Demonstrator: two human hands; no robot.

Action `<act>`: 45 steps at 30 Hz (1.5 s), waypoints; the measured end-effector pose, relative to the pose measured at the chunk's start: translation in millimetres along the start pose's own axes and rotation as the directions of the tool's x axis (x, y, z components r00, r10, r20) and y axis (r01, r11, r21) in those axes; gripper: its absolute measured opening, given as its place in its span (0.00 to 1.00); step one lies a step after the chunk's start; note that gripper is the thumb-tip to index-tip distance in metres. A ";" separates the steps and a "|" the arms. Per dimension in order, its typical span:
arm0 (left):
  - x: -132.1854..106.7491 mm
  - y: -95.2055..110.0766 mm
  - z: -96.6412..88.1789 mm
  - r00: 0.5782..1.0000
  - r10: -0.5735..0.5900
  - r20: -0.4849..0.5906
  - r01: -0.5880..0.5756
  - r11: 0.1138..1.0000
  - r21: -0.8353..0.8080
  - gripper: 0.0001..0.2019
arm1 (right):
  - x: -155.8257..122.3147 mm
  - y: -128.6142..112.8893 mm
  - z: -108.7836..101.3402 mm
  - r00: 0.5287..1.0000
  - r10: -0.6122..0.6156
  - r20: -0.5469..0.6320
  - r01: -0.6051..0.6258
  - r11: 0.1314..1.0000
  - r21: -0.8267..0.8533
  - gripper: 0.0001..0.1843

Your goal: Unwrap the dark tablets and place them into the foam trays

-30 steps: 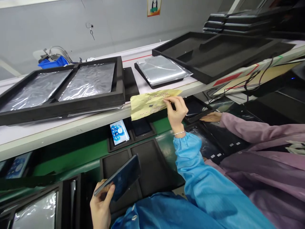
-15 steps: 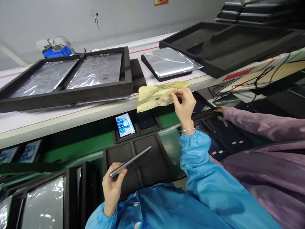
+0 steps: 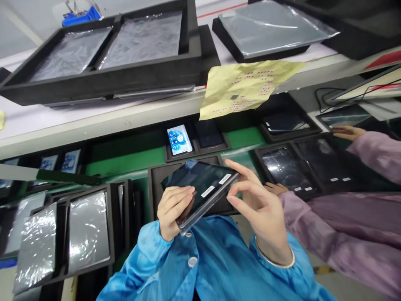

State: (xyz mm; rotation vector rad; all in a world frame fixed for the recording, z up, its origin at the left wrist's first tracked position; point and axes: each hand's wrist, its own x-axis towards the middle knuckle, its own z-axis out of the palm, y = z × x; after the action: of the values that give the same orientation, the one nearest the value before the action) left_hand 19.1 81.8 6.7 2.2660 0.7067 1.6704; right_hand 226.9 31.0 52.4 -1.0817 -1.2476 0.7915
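Observation:
My left hand point(image 3: 173, 209) is wrapped round the near edge of a dark tablet point(image 3: 200, 188) and holds it tilted in front of my chest. Two small white labels sit on its glass. My right hand point(image 3: 255, 200) is at the tablet's right edge, thumb and forefinger pinching at the label there, the other fingers spread. A yellow sticker sheet point(image 3: 244, 85) hangs over the shelf edge above. Under the tablet lies a black foam tray point(image 3: 155, 184) on the green belt point(image 3: 125, 161).
A co-worker in purple sleeves point(image 3: 372, 154) reaches over black trays with tablets point(image 3: 290, 167) at the right. A lit phone point(image 3: 179, 140) sits in a small tray behind. Foil-bagged trays point(image 3: 109, 46) fill the upper shelf; more bagged trays point(image 3: 62, 238) stand at the lower left.
My right hand left the yellow sheet and came down to the tablet's right edge. My left hand raised the tablet towards me, screen up. The camera tilted down.

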 end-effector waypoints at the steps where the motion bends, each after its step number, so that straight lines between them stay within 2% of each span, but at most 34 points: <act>1: -0.8 1.4 -0.6 1.000 0.011 0.001 -0.011 1.000 0.007 0.17 | -0.6 -1.8 0.2 1.000 -0.002 0.003 0.002 1.000 -0.024 0.04; 6: -6.3 5.8 -4.9 0.999 0.032 0.004 -0.032 0.998 0.046 0.18 | -3.7 -8.6 3.6 1.000 0.004 0.012 -0.002 0.992 -0.124 0.04; 12: -10.2 9.7 -8.3 0.999 0.048 -0.019 -0.047 0.996 0.071 0.20 | -8.5 -9.9 9.5 0.999 -0.035 0.006 0.036 0.992 -0.125 0.05; 21: -16.9 9.7 -4.1 0.996 0.066 -0.068 -0.063 0.997 0.040 0.20 | -12.7 -10.1 11.8 0.998 -0.058 -0.015 0.055 0.989 -0.141 0.06; 31: -18.0 15.1 -5.7 0.998 0.045 -0.051 -0.042 0.997 0.071 0.21 | -17.2 -5.7 20.0 0.997 -0.009 -0.081 0.005 0.999 -0.046 0.06; 36: -20.3 12.3 -6.8 0.999 0.037 -0.027 -0.035 0.996 0.086 0.19 | -17.1 -2.5 21.4 0.998 0.012 -0.062 -0.012 1.000 -0.012 0.08; 39: -24.1 8.3 -7.8 0.999 0.040 -0.017 -0.038 0.996 0.077 0.19 | -14.1 3.6 22.1 0.992 0.086 -0.095 -0.070 0.986 0.152 0.13; 41: -26.7 6.3 -8.3 0.999 0.037 -0.007 -0.036 0.997 0.065 0.19 | -11.2 12.1 22.7 0.971 0.199 -0.131 -0.150 0.937 0.315 0.19; 43: -28.8 4.6 -8.4 1.000 0.024 0.016 -0.025 0.998 0.049 0.18 | -9.2 25.3 22.5 0.924 0.351 -0.152 -0.243 0.846 0.475 0.27; 45: -31.2 1.8 -7.3 0.998 0.009 0.066 -0.010 1.000 0.016 0.16 | -10.3 42.4 20.4 0.843 0.521 -0.132 -0.347 0.715 0.606 0.31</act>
State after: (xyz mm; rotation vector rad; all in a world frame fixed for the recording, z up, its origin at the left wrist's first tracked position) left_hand 5.5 63.7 -16.0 2.3277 0.6978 1.5920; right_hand 208.9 39.3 8.5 -0.9574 -0.4284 1.2217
